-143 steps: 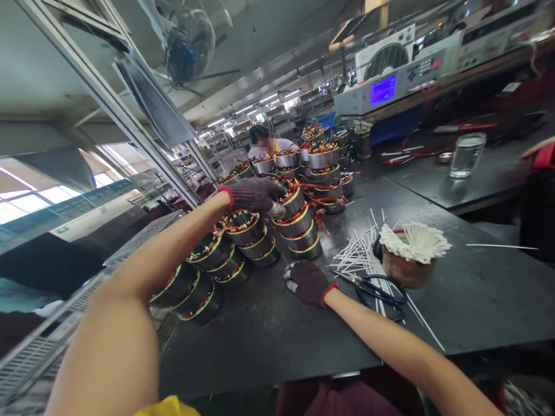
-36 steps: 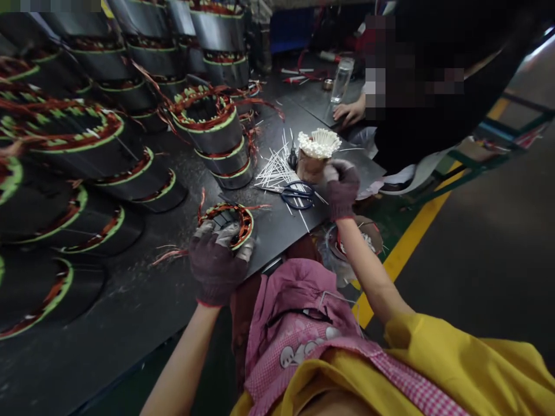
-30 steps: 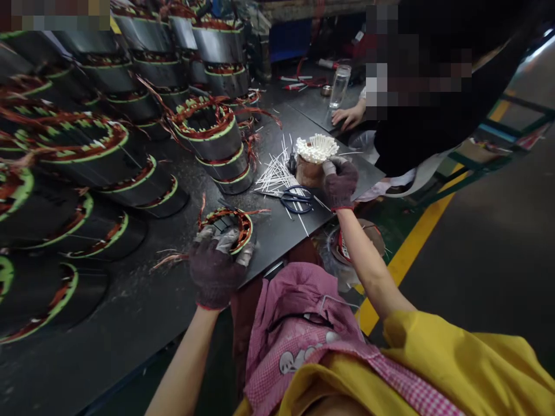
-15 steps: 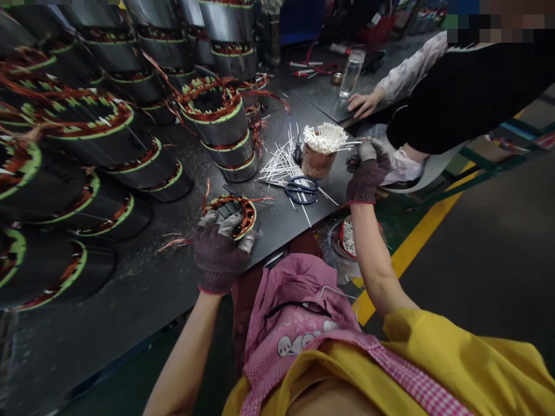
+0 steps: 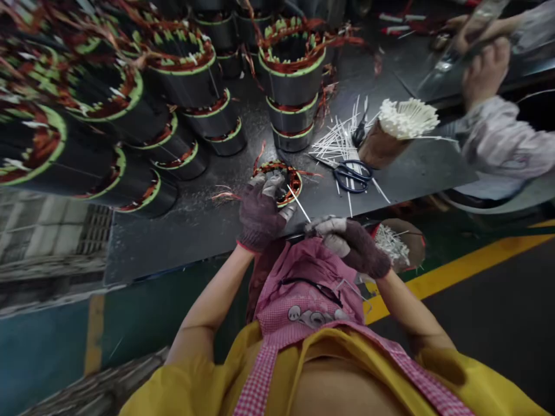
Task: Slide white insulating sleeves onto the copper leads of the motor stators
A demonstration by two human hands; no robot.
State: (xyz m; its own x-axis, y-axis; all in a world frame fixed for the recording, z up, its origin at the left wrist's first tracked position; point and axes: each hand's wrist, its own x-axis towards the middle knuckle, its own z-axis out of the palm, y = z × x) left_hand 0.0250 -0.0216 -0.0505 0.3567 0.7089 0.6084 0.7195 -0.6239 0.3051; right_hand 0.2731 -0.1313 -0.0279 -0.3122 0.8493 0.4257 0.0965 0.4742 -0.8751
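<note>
A small motor stator (image 5: pixel 296 184) with copper windings and a pale green rim stands near the bench's front edge. My gloved left hand (image 5: pixel 262 215) is closed around its near left side, with fingers over the rim. In my gloved right hand (image 5: pixel 353 242), between thumb and fingers, is a thin white cable tie (image 5: pixel 300 203). The tie's far end reaches the stator's opening. Scissors (image 5: pixel 352 176) with dark blue handles lie to the right, on loose white cable ties (image 5: pixel 336 141). Behind them a brown cup (image 5: pixel 378 145) is packed with more ties.
Stacked larger stators (image 5: pixel 291 86) crowd the bench's left and back. At the right, another person's hands (image 5: pixel 485 72) handle a clear glass. Below the bench edge, a container of white clippings (image 5: pixel 392 244) sits beside my right wrist.
My right hand has come from the cup of ties back toward the stator, bringing a cable tie. My left hand stays on the stator. The view has turned, and the other person now grasps the glass.
</note>
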